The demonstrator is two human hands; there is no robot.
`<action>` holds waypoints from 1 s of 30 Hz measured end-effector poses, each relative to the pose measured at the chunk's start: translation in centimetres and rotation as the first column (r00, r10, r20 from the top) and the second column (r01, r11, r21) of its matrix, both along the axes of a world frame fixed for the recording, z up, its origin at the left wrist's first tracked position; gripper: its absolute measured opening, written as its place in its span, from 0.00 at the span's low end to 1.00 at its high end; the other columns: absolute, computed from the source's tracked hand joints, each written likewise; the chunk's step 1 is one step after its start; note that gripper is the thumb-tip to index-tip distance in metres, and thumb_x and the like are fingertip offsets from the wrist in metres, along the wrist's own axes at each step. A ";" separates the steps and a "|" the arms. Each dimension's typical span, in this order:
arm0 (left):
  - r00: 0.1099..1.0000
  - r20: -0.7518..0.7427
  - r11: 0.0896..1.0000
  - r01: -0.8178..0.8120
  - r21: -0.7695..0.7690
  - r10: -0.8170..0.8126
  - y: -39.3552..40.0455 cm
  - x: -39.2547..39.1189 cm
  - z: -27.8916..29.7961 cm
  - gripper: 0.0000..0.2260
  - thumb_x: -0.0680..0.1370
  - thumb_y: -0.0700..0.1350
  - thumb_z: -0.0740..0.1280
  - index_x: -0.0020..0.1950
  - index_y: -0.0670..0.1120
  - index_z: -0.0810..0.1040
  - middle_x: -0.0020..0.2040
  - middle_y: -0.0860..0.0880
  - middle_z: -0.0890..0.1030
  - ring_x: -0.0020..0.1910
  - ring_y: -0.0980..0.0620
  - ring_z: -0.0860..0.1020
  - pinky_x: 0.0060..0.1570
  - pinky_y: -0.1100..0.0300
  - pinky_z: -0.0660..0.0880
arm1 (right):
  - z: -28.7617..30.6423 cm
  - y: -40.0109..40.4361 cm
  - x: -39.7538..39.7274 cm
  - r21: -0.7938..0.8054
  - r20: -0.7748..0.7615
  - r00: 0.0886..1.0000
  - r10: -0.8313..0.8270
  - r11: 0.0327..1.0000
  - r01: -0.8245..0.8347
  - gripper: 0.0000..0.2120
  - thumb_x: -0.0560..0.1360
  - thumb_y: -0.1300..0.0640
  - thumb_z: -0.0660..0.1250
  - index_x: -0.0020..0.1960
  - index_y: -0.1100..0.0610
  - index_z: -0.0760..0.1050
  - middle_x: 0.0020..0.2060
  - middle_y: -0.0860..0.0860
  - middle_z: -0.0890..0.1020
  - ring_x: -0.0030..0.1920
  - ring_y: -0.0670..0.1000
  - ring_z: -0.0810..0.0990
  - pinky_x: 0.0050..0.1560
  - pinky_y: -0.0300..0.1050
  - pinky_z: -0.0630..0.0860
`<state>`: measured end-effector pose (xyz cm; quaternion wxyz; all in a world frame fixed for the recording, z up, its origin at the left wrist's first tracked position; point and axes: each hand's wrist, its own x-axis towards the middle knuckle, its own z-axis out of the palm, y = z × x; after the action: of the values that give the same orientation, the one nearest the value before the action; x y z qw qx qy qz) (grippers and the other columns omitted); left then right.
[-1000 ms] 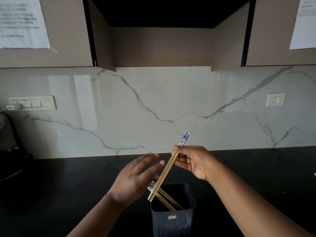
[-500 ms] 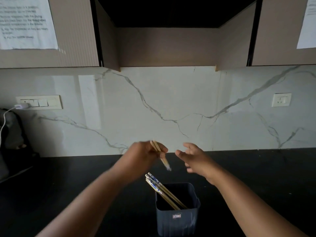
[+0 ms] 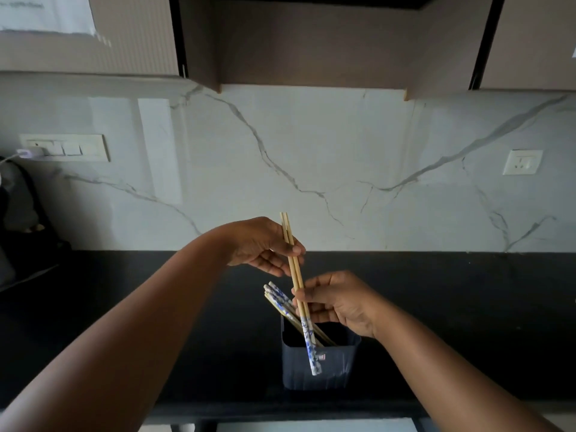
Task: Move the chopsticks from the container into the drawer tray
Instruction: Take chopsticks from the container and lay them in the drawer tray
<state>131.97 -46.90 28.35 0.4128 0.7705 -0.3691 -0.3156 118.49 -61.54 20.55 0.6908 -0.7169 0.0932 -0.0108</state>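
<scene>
While both hands pinch it, a pair of pale wooden chopsticks with blue-and-white patterned ends (image 3: 296, 279) stands nearly upright, patterned ends down, over the dark blue ribbed plastic container (image 3: 318, 366). More chopsticks (image 3: 280, 302) lean out toward 11 o'clock. Its small front label (image 3: 322, 357) is unreadable. The left hand (image 3: 265, 247) grips the upper shafts; the right hand (image 3: 339, 302), empty and open half a second ago, now closes on the lower part. The black countertop (image 3: 124, 291) lies beneath.
</scene>
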 end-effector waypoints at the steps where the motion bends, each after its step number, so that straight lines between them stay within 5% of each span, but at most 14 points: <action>1: 1.000 0.025 1.000 -0.009 0.001 0.008 0.1 0.1 -1.0 0.14 0.75 0.46 0.71 0.59 0.41 0.80 0.55 0.43 0.84 0.52 0.48 0.83 0.54 0.55 0.80 | -0.5 -0.1 -0.1 -0.022 -0.010 1.000 -0.008 1.000 0.007 0.09 0.68 0.63 0.75 0.47 0.65 0.82 0.39 0.58 0.85 0.39 0.53 0.85 0.43 0.46 0.82; 3: 0.984 0.168 0.997 -0.056 -0.053 0.064 0.3 0.6 -3.0 0.24 0.70 0.60 0.72 0.60 0.48 0.80 0.57 0.47 0.83 0.56 0.50 0.81 0.60 0.53 0.76 | -1.8 -0.2 -0.4 -0.090 -0.034 0.999 -0.020 0.996 0.017 0.04 0.70 0.64 0.74 0.44 0.63 0.82 0.37 0.57 0.85 0.37 0.52 0.84 0.41 0.46 0.82; 5: 0.953 0.212 0.946 -0.153 -0.285 0.218 0.9 1.0 -5.5 0.29 0.62 0.71 0.71 0.55 0.54 0.82 0.50 0.56 0.83 0.52 0.57 0.79 0.56 0.61 0.75 | -3.5 -0.4 -1.1 -0.207 -0.060 0.998 -0.025 0.978 0.012 0.05 0.70 0.64 0.75 0.44 0.64 0.83 0.36 0.57 0.84 0.36 0.51 0.83 0.39 0.44 0.81; 8: 0.831 0.179 0.790 -0.401 -0.463 0.527 2.3 1.8 -10.3 0.26 0.72 0.66 0.66 0.63 0.53 0.77 0.52 0.54 0.82 0.50 0.57 0.79 0.50 0.65 0.74 | -8.1 -0.3 -3.0 -0.404 -0.137 0.991 0.008 0.912 -0.063 0.02 0.69 0.60 0.76 0.40 0.59 0.84 0.31 0.50 0.82 0.32 0.45 0.79 0.35 0.37 0.76; 10: 0.714 0.392 0.812 -0.473 -0.341 0.580 3.1 2.6 -15.1 0.25 0.77 0.62 0.63 0.70 0.52 0.71 0.65 0.47 0.78 0.64 0.50 0.75 0.64 0.55 0.70 | -12.3 -0.1 -4.8 -0.541 -0.228 0.971 0.078 0.819 -0.192 0.04 0.70 0.56 0.75 0.37 0.52 0.83 0.27 0.45 0.79 0.31 0.40 0.75 0.35 0.36 0.72; 12: 0.707 0.531 0.878 -0.441 -0.184 0.466 3.6 2.6 -19.8 0.26 0.80 0.57 0.61 0.75 0.48 0.65 0.76 0.45 0.65 0.77 0.47 0.58 0.74 0.52 0.55 | -16.6 0.2 -6.7 -0.619 -0.358 0.925 0.130 0.709 -0.339 0.10 0.71 0.52 0.72 0.32 0.47 0.78 0.25 0.42 0.77 0.29 0.38 0.72 0.34 0.37 0.69; 15: 0.740 0.600 0.905 -0.421 0.059 0.305 3.4 1.9 -26.0 0.29 0.81 0.58 0.56 0.78 0.48 0.56 0.80 0.47 0.53 0.79 0.46 0.45 0.75 0.49 0.45 | -22.2 0.4 -8.9 -0.665 -0.500 0.852 0.157 0.561 -0.493 0.12 0.74 0.53 0.65 0.32 0.50 0.71 0.25 0.46 0.72 0.28 0.42 0.68 0.35 0.42 0.67; 19: 0.735 0.670 0.826 -0.439 0.353 0.105 3.1 0.4 -31.2 0.34 0.80 0.64 0.48 0.79 0.46 0.46 0.80 0.47 0.45 0.78 0.47 0.40 0.75 0.48 0.38 | -27.1 0.4 -9.6 -0.678 -0.581 0.808 0.095 0.492 -0.546 0.08 0.74 0.57 0.62 0.37 0.49 0.74 0.27 0.46 0.72 0.28 0.44 0.69 0.33 0.39 0.68; 24: 0.704 0.708 0.819 -0.434 0.375 0.048 3.1 0.6 -31.7 0.35 0.79 0.65 0.46 0.80 0.47 0.46 0.80 0.49 0.45 0.79 0.49 0.42 0.75 0.49 0.40 | -31.3 0.7 -9.2 -0.661 -0.635 0.768 0.084 0.457 -0.596 0.08 0.74 0.57 0.62 0.43 0.57 0.79 0.42 0.54 0.83 0.40 0.53 0.79 0.32 0.41 0.67; 30: 0.699 0.713 0.824 -0.437 0.362 0.058 3.2 0.6 -31.8 0.35 0.79 0.66 0.46 0.80 0.48 0.47 0.80 0.50 0.46 0.79 0.50 0.42 0.76 0.49 0.41 | -34.0 0.8 -8.8 -0.673 -0.643 0.761 0.084 0.411 -0.615 0.06 0.72 0.59 0.61 0.36 0.57 0.71 0.34 0.52 0.76 0.36 0.52 0.73 0.31 0.43 0.62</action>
<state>132.62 -43.68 -3.44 0.0735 0.9548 -0.2852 -0.0389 109.71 -60.73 -13.48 0.1718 -0.9371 0.0961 0.2881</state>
